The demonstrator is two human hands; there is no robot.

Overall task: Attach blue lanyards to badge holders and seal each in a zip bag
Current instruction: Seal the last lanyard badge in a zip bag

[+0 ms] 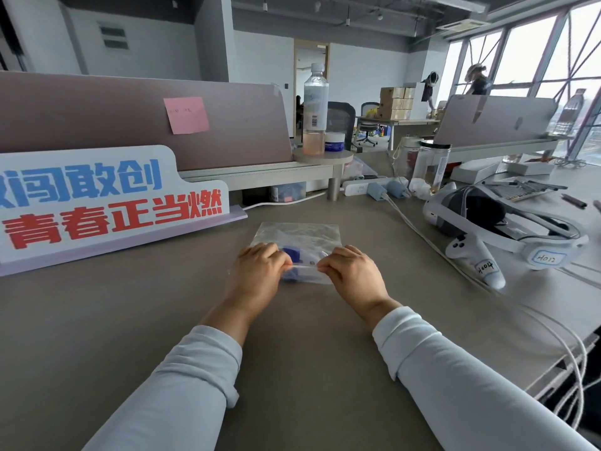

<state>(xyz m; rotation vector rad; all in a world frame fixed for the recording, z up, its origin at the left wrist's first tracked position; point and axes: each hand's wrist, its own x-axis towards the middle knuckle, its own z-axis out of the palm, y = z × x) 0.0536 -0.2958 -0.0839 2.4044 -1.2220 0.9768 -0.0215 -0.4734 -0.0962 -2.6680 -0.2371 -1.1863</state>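
Grey desk (pixel 309 369): L hand (pixel 258 271), R hand (pixel 354 271) pinch zip bag (pixel 299 234); headset (pixel 507 222) R, sign (pixel 97 203) L.

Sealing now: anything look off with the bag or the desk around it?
Nothing spilled. The blue lanyard bunches inside the zip bag beside the left hand, at the near edge that it and the right hand pinch; it might catch in the seal.

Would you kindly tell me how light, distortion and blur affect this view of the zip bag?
Head view: the windows at right are overexposed white; the wide-angle lens bows the partition; the zip bag shows faint sheen, and its blue contents look soft, partly hidden by the left hand and right hand.
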